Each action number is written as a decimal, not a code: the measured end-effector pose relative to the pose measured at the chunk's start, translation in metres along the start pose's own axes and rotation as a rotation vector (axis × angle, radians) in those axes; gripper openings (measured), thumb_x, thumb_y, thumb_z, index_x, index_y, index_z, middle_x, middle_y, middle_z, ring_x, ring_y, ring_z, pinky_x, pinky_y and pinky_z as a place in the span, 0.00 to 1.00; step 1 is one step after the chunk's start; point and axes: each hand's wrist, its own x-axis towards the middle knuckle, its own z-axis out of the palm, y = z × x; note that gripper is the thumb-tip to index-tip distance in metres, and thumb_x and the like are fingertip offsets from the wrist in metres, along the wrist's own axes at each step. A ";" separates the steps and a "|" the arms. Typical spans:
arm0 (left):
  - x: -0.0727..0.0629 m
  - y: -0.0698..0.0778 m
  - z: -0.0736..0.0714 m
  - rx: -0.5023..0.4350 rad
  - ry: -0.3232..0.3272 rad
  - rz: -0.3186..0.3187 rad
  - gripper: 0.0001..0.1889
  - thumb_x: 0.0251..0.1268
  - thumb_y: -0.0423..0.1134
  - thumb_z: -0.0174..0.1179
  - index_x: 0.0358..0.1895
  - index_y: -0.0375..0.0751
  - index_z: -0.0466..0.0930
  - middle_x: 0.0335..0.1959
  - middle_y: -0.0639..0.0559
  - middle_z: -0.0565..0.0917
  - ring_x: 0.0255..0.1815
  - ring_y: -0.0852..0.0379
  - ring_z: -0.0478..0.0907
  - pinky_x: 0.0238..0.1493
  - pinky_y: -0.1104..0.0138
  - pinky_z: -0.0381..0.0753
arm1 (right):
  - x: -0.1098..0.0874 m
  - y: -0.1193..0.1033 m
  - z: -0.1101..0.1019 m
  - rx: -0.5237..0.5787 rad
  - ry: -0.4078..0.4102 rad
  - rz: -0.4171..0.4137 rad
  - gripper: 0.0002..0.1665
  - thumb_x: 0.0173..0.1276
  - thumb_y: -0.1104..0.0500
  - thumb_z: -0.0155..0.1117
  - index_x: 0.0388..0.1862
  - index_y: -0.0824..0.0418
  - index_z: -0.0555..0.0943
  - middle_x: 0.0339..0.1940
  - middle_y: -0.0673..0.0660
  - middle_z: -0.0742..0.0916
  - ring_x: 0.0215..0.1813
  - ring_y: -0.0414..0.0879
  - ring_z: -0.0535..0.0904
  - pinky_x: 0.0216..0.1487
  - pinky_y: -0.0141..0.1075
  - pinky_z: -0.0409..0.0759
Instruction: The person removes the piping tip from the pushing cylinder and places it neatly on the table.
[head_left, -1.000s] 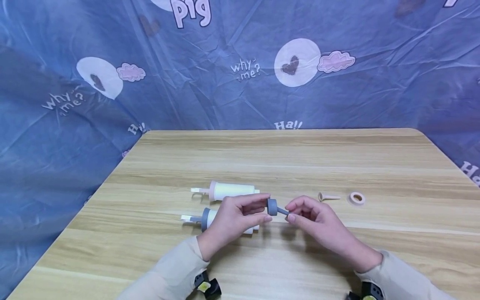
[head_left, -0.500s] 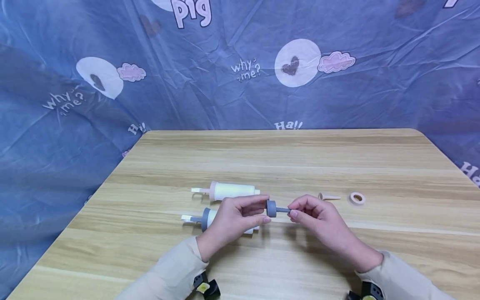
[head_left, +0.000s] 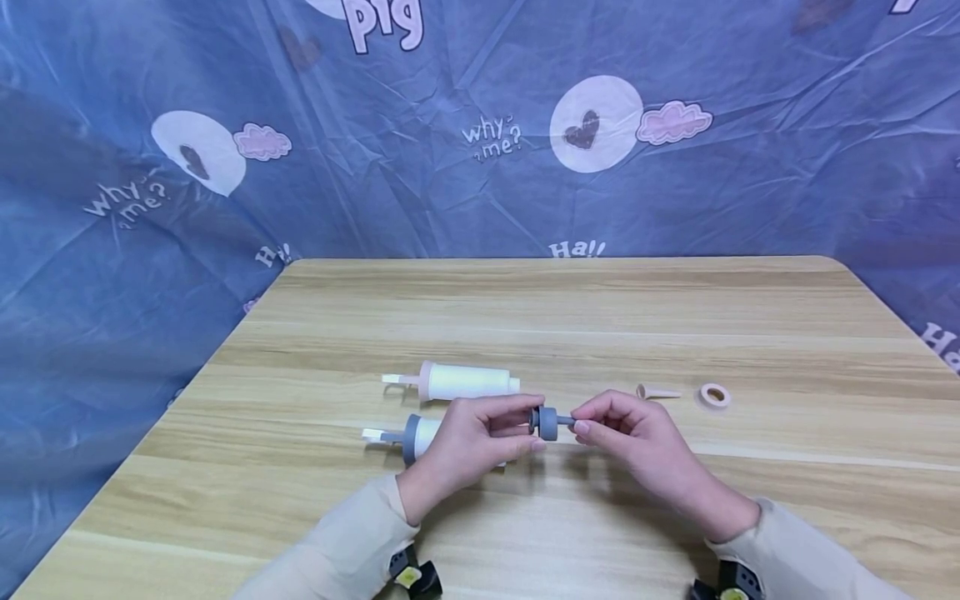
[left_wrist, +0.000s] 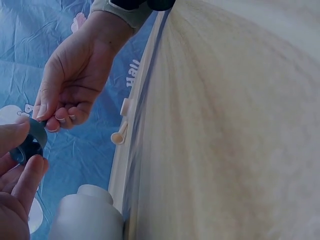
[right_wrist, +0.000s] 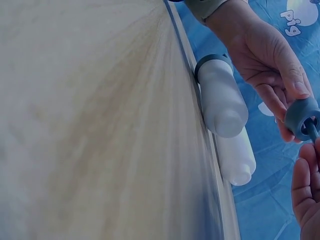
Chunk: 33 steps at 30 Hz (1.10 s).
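Note:
In the head view my left hand (head_left: pixel 476 433) holds a grey ring-shaped cap (head_left: pixel 549 424) between thumb and fingers, above the table. My right hand (head_left: pixel 637 429) pinches the thin grey stem (head_left: pixel 565 422) that runs into the cap from the right. A darker flared end (head_left: pixel 533 419) shows on the cap's left side, beside the left fingers. In the right wrist view the stem (right_wrist: pixel 312 130) sits inside the cap's opening (right_wrist: pixel 298 116). Partly behind my left hand lies a white bottle (head_left: pixel 426 435) with a grey collar (head_left: pixel 410 439).
A second white bottle (head_left: pixel 468 382) with a pink collar (head_left: pixel 425 382) lies behind the first. To the right on the wooden table (head_left: pixel 600 317) are a small pink flared stem (head_left: pixel 662 394) and a pink ring (head_left: pixel 714 397). A blue printed cloth (head_left: pixel 420 183) hangs behind.
The stem, tilted at first, has straightened in line with the cap. Less of it shows on the right now, and a flared end has come into sight on the cap's left.

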 end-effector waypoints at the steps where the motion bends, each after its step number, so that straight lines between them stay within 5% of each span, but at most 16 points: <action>1: 0.000 0.000 0.000 0.002 -0.001 -0.005 0.24 0.49 0.29 0.68 0.53 0.32 0.77 0.50 0.38 0.81 0.46 0.49 0.82 0.44 0.70 0.80 | 0.000 0.000 0.000 -0.007 0.001 0.001 0.06 0.61 0.68 0.61 0.37 0.70 0.79 0.29 0.53 0.85 0.29 0.44 0.80 0.30 0.34 0.81; 9: 0.000 0.002 0.002 0.004 -0.031 0.009 0.23 0.48 0.28 0.68 0.52 0.30 0.78 0.50 0.38 0.81 0.45 0.52 0.82 0.45 0.70 0.80 | 0.000 -0.003 0.001 -0.015 -0.041 0.010 0.05 0.60 0.67 0.64 0.35 0.67 0.81 0.29 0.50 0.85 0.28 0.38 0.77 0.27 0.32 0.78; 19: -0.001 0.001 0.005 0.052 -0.037 0.042 0.23 0.47 0.29 0.69 0.50 0.30 0.79 0.43 0.39 0.84 0.36 0.68 0.81 0.38 0.72 0.81 | -0.001 -0.001 0.003 -0.022 -0.060 -0.049 0.04 0.56 0.68 0.66 0.32 0.63 0.80 0.26 0.46 0.84 0.27 0.34 0.75 0.25 0.30 0.75; 33: -0.004 -0.001 0.003 0.057 -0.040 0.042 0.22 0.48 0.30 0.68 0.51 0.34 0.80 0.44 0.41 0.84 0.38 0.55 0.83 0.37 0.72 0.82 | -0.003 -0.002 0.005 -0.014 -0.046 -0.084 0.05 0.56 0.69 0.65 0.31 0.61 0.80 0.26 0.46 0.83 0.26 0.36 0.74 0.25 0.31 0.75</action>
